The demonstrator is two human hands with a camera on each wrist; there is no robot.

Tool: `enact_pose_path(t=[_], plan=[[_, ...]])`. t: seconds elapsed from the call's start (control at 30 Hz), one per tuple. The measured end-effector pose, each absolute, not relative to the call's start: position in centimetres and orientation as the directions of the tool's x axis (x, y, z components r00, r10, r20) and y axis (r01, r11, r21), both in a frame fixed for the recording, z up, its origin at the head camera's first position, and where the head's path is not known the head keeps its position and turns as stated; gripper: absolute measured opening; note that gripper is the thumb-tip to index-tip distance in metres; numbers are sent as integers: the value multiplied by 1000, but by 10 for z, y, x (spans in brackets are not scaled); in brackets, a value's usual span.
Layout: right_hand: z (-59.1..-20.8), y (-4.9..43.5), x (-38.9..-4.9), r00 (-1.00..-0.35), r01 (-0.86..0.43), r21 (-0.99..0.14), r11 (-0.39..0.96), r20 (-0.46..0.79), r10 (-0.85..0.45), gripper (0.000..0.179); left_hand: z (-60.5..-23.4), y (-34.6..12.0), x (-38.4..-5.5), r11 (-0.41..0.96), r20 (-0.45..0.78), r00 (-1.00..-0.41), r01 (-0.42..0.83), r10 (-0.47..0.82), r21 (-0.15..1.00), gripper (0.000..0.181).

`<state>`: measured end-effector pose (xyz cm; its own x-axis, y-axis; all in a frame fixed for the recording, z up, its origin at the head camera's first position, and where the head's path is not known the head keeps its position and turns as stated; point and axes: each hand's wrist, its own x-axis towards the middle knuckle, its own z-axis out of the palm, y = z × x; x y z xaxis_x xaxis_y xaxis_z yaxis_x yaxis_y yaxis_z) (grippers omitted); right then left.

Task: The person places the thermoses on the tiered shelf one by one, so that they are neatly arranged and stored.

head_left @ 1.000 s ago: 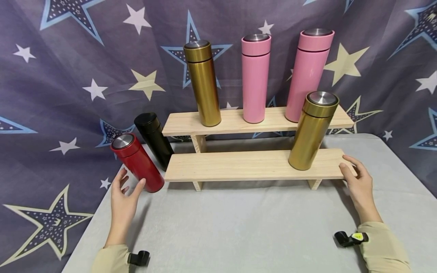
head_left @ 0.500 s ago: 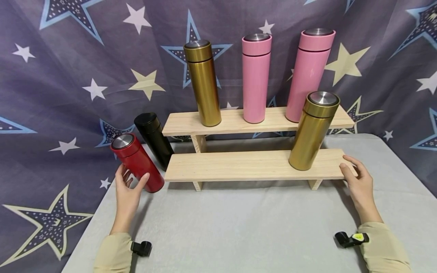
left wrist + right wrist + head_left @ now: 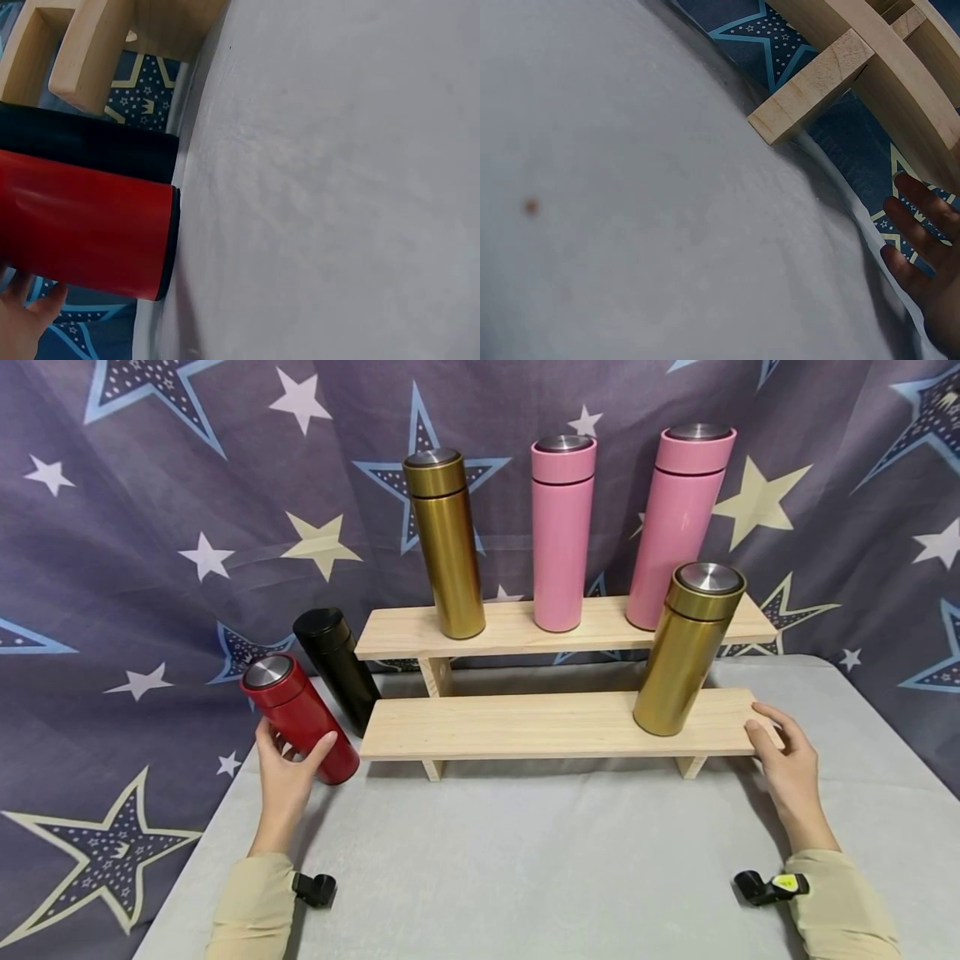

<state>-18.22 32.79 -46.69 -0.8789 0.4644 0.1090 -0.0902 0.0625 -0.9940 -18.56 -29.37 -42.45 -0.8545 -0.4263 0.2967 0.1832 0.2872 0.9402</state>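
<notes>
A red thermos (image 3: 302, 720) with a steel-topped lid stands tilted in view at the left end of the wooden stand. My left hand (image 3: 283, 781) holds its lower body, thumb across the front and fingers around the outer side. In the left wrist view the red thermos (image 3: 86, 225) appears sideways, with fingertips (image 3: 49, 300) at its edge. Right behind it stands a black thermos (image 3: 337, 670). At the right end of the lower shelf (image 3: 510, 724) my right hand (image 3: 791, 777) rests, thumb and index on the wood. Its other fingers (image 3: 919, 232) hang loosely spread in the right wrist view.
A gold thermos (image 3: 678, 660) stands on the lower shelf's right part. Upon the upper shelf (image 3: 506, 628) are another gold thermos (image 3: 450, 552) and two pink ones, a middle pink thermos (image 3: 561, 539) and a right pink thermos (image 3: 678, 527). A star-patterned curtain (image 3: 187, 635) hangs behind the grey-covered table (image 3: 525, 860).
My left hand has moved up and to the right, from beside the red thermos to closing around its lower body. The right hand and the other thermoses stay where they were.
</notes>
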Motion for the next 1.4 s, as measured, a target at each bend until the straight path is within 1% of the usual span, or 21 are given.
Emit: enact_pose_path(t=[0.37, 0.53, 0.77, 0.9, 1.03, 1.2, 1.4], plan=[[-468, 327, -182, -874, -74, -993, 97, 111, 472, 36, -429, -293, -191, 295, 324, -823, 200, -468, 934, 80], [-468, 327, -183, -874, -69, -991, 111, 113, 472, 37, -429, -293, -192, 299, 312, -812, 179, -493, 937, 80], [-466, 326, -181, -873, -52, -988, 144, 115, 474, 37, -414, -285, -184, 295, 305, -810, 171, -501, 940, 80], [-466, 326, -181, -871, -46, -986, 160, 118, 478, 37, -407, -278, -179, 282, 327, -810, 208, -487, 936, 77], [-466, 326, -181, -871, -55, -987, 153, 122, 476, 37, -413, -283, -183, 281, 342, -805, 227, -485, 933, 79], [-466, 325, -181, -873, -79, -990, 120, 127, 471, 36, -419, -289, -188, 321, 355, -803, 216, -479, 922, 81], [-466, 326, -181, -872, -77, -988, 133, 131, 471, 36, -414, -288, -183, 357, 363, -792, 197, -491, 913, 78]])
